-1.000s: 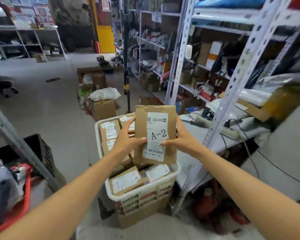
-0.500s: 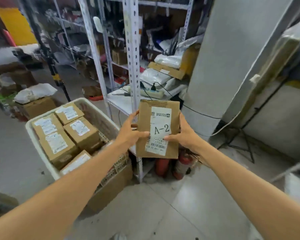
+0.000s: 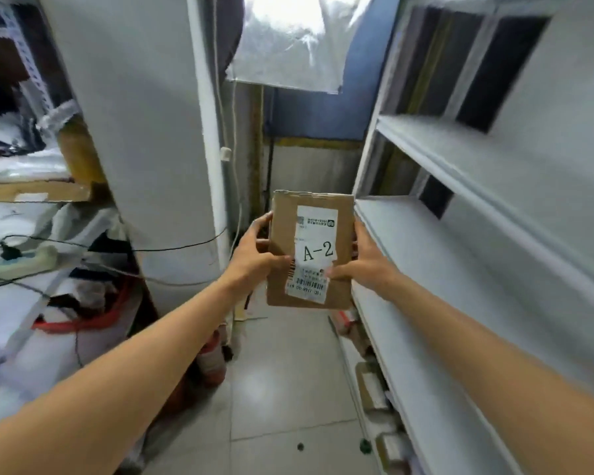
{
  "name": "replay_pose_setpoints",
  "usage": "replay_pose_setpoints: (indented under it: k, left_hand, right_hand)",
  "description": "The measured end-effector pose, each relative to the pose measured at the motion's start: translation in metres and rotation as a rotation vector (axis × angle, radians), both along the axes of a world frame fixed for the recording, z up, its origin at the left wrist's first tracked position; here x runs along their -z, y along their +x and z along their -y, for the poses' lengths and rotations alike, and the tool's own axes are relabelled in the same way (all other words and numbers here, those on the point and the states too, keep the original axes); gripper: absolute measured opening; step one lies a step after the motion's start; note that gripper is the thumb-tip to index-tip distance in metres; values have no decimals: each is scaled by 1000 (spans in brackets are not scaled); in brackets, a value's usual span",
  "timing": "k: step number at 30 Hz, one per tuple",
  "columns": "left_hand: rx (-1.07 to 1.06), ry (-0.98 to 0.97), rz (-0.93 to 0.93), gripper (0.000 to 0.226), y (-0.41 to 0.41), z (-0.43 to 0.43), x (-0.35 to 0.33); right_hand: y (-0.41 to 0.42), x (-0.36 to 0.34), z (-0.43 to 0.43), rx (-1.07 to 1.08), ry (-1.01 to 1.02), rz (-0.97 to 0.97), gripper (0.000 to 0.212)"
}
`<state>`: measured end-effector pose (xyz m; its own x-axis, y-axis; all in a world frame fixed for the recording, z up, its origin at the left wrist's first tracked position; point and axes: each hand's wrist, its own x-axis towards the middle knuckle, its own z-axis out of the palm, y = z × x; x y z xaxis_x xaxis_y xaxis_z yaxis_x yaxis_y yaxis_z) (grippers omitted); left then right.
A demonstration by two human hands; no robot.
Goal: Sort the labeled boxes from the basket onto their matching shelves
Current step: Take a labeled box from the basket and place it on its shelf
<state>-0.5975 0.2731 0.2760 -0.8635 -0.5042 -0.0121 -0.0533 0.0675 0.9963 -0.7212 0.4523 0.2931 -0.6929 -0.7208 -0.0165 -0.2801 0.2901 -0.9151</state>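
- Holding box point(image 3: 309, 250) upright at the middle, "A-2" label in front.
- Gripped at 9 o'clock side by left hand point(image 3: 254, 258), at 3 o'clock side by right hand point(image 3: 366, 265).
- Just beside white shelf point(image 3: 443, 275) at 3 o'clock.
- Small boxes point(image 3: 371, 389) low at 5 o'clock.

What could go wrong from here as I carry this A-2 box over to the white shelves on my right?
1. Wrong shelf: no markings are readable on the white shelves in this blurred view, so the A-2 box, held by the left hand and right hand, might land on the wrong level.
2. Tripping: small boxes sit low at the shelving's foot beside the narrow aisle; a foot could catch them.
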Motion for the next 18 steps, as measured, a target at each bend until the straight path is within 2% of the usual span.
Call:
replay_pose_setpoints:
  k: [3,8,18]
  left_hand:
    - [164,-2,-12,90,-45,-30,-14]
    - [433,14,-31,84,-90,-83,-29]
    - [845,86,-77,81,-98,-168,-28]
  right_hand:
    - [-14,-8,-46,187,-6,-67,106]
    - [-12,-16,-112,495,11,-127,104]
    - [62,-11,-199,942,21,-225,106]
